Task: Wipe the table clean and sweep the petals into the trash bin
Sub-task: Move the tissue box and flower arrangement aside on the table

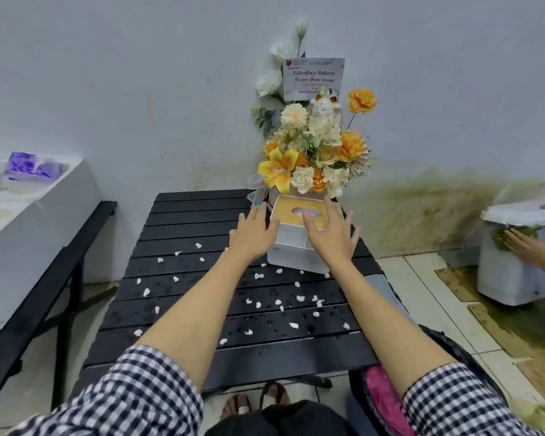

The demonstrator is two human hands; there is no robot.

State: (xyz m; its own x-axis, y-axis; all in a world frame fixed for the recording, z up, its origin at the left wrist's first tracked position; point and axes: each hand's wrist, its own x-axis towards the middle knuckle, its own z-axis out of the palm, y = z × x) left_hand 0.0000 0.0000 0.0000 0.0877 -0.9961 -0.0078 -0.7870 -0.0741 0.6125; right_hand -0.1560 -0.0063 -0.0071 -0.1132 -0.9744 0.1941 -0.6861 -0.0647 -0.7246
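Note:
A black slatted table [202, 357] carries several white petals [300, 298] and water drops. A white tissue box [293, 247] with a tan lid stands at the far right of the table. My left hand [254, 236] reaches with straight fingers to the box's left side. My right hand [331, 234] is spread over the box's top and front, fingers straight. Neither hand grips anything. A black bin with a pink liner [384, 401] stands on the floor at the table's near right corner.
A flower arrangement [315, 155] with a card stands behind the box against the wall. A black bench [60, 265] and a white container [38, 228] lie at left. At the right edge another person's hands [529, 247] work on a white stool.

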